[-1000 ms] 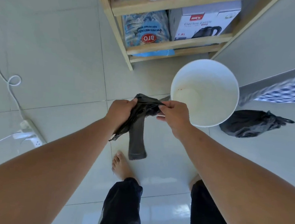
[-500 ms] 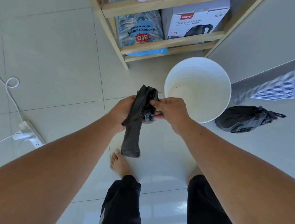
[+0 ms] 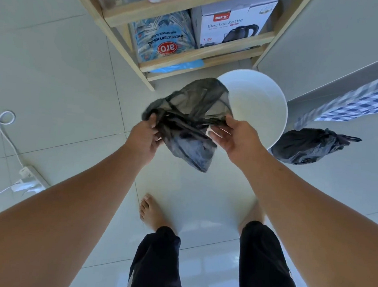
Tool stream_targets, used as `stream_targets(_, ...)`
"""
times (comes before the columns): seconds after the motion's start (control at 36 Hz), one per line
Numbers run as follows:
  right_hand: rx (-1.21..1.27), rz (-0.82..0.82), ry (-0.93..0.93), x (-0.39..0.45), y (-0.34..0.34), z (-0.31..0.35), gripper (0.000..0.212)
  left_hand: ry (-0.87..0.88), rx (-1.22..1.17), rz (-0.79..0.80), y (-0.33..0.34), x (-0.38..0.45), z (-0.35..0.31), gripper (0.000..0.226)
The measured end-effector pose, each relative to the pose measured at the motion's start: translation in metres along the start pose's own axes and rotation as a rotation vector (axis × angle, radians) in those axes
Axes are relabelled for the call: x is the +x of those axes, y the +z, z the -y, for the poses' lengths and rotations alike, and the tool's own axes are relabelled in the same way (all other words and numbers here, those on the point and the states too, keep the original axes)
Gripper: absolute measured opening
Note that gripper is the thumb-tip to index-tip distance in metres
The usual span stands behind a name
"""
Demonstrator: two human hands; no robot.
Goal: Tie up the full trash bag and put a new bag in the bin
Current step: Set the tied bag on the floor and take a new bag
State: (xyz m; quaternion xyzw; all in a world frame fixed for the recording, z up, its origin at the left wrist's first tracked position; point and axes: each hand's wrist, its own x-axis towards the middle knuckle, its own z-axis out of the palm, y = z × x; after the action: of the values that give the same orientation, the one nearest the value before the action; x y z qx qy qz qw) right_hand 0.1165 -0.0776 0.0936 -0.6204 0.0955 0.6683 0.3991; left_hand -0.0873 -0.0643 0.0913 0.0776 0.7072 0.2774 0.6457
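A new black trash bag (image 3: 191, 125) hangs in the air between my hands, partly spread, its thin upper part billowing over the near left rim of the white bin (image 3: 265, 104). My left hand (image 3: 146, 135) pinches the bag's left edge. My right hand (image 3: 236, 135) grips its right edge, fingers curled into the plastic. The bin stands on the floor just beyond my hands and shows no bag inside. The full black trash bag (image 3: 305, 145), tied at its top, lies on the floor to the right of the bin.
A wooden shelf (image 3: 190, 57) behind the bin holds a blue packet and an electric kettle box. A white power strip (image 3: 29, 176) with cable lies on the tiles at left. A blue checked cloth (image 3: 363, 100) hangs at right. My bare feet stand below.
The bag was a narrow folded strip held close between my hands. My hands have moved apart and the bag has spread open and puffed up toward the bin.
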Motion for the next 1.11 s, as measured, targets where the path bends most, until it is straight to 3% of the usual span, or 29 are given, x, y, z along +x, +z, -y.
stream_targets(0.11,0.059,-0.106,-0.038,0.001,-0.032,0.022,0.016,-0.053,-0.373,-0.076,-0.001,0.008,-0.023,0.032)
stream_targets(0.17,0.010,-0.118,-0.062,0.000,-0.046,0.032,0.016,-0.064,-0.381,-0.083,0.007,0.010,-0.033,0.033)
stream_targets(0.25,-0.108,-0.099,-0.093,-0.003,-0.062,0.042,0.018,-0.014,-0.249,-0.071,0.024,0.007,-0.047,0.038)
stream_targets(0.33,-0.469,-0.147,-0.141,-0.005,-0.074,0.046,0.024,0.017,-0.008,-0.001,0.045,-0.002,-0.057,0.033)
stream_targets(0.42,-0.823,-0.127,-0.301,-0.009,-0.079,0.046,0.057,0.042,0.195,0.080,0.068,-0.009,-0.057,0.035)
stream_targets(0.53,-1.140,0.092,-0.614,-0.012,-0.066,0.047,0.084,0.097,0.384,0.147,0.096,-0.019,-0.052,0.030)
stream_targets(0.58,-1.198,0.156,-0.643,-0.009,-0.055,0.054,0.079,0.136,0.431,0.207,0.107,-0.023,-0.050,0.029)
stream_targets(0.67,-1.349,0.063,-0.653,-0.007,-0.042,0.066,0.036,0.194,0.525,0.259,0.119,-0.027,-0.048,0.040)
stream_targets(0.72,-1.204,-0.059,-0.626,-0.005,-0.044,0.071,0.018,0.281,0.629,0.312,0.123,-0.029,-0.055,0.049)
stream_targets(0.81,-0.742,-0.183,-0.475,-0.003,-0.063,0.082,0.027,0.435,0.989,0.307,0.116,-0.036,-0.050,0.060)
stream_targets(0.89,-0.482,-0.329,-0.367,-0.004,-0.091,0.100,0.022,0.414,1.275,0.298,0.108,-0.026,-0.060,0.037)
stream_targets(0.94,-0.316,-0.396,-0.322,-0.006,-0.112,0.113,0.026,0.310,1.062,0.234,0.107,-0.024,-0.065,0.017)
stream_targets(1.0,-0.144,-0.428,-0.286,-0.009,-0.131,0.123,0.029,0.166,0.801,0.053,0.081,-0.017,-0.020,0.017)
stream_targets(1.03,-0.079,-0.435,-0.281,-0.013,-0.141,0.128,0.028,0.170,0.861,-0.087,0.042,-0.013,0.018,0.026)
stream_targets(1.08,-0.023,-0.424,-0.302,-0.020,-0.157,0.133,0.023,-0.005,0.629,-0.409,0.011,-0.015,0.096,0.047)
stream_targets(1.11,-0.031,-0.414,-0.316,-0.024,-0.165,0.135,0.021,-0.052,0.774,-0.503,0.005,-0.025,0.133,0.050)
